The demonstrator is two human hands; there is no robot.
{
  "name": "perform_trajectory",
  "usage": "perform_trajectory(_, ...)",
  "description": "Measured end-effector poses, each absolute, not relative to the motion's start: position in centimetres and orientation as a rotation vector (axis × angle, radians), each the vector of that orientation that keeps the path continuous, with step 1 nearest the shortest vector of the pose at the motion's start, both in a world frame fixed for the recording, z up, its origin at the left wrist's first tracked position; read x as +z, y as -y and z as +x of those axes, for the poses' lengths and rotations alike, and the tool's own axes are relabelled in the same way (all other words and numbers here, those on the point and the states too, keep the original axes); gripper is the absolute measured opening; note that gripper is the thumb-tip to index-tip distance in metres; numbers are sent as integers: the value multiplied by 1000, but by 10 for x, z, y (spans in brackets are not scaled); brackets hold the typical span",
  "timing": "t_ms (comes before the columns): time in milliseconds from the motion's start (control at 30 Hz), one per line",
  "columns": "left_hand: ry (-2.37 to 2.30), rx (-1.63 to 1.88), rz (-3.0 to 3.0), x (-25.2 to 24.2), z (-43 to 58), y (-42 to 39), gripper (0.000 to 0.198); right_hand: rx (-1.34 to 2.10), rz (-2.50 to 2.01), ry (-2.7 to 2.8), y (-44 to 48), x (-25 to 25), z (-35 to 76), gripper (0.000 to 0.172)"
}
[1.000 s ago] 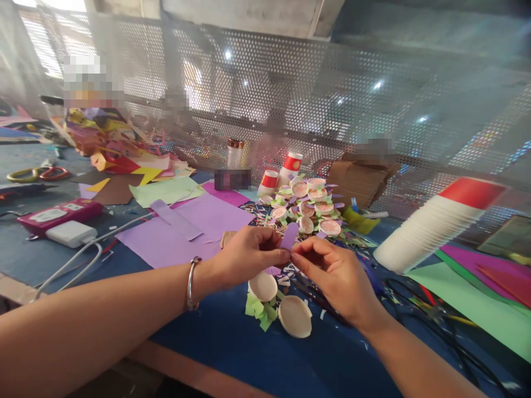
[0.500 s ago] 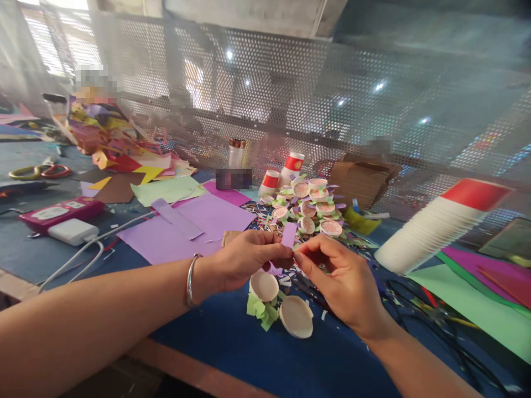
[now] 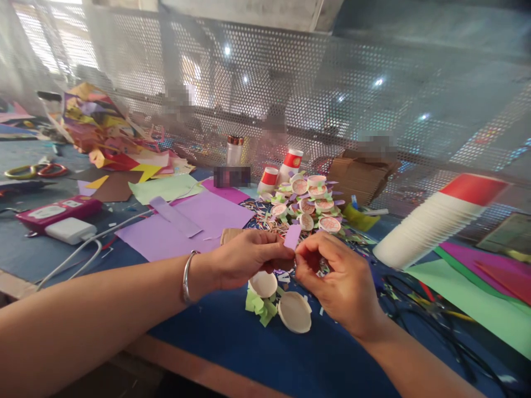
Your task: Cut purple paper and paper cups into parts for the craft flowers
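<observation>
My left hand (image 3: 253,257) is closed on a small lilac paper strip (image 3: 292,236), which sticks up between thumb and fingers. My right hand (image 3: 338,276) is pinched at the strip's lower end, fingertips nearly meeting the left thumb; whether it grips the paper is hidden. Just below the hands lie two shallow round paper cup bottoms (image 3: 294,312) on the blue table. Beside them is a bunch of light green paper pieces (image 3: 260,307). Beyond my hands rises a pile of cup bottoms (image 3: 307,206) with purple and green paper tabs.
A tall stack of white-and-red paper cups (image 3: 435,224) leans at the right, near black cables (image 3: 440,331). Lilac paper sheets (image 3: 145,237) lie on the left, past a pink device (image 3: 60,213) with a white plug and cord. Scissors (image 3: 37,170) and a perforated metal screen (image 3: 257,83) stand farther back.
The lilac strip tilts slightly to the right now. My right thumb and forefinger have shifted a little, while my left hand stays nearly the same. The view has moved slightly.
</observation>
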State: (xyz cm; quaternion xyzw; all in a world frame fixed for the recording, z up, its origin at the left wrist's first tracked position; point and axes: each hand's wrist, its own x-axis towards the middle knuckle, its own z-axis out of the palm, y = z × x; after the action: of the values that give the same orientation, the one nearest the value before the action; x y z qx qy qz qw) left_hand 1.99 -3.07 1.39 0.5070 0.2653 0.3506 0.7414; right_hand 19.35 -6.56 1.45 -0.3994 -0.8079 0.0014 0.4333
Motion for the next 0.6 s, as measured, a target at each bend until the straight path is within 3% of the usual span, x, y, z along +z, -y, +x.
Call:
perform_trajectory(367, -728, 784, 1212, 17, 15, 29, 15, -317, -845, 2047, 61, 11, 201, 11)
perform_trajectory(600, -819, 950, 1148, 14, 11, 17, 20, -232, -1215, 2067, 43, 9, 226, 19)
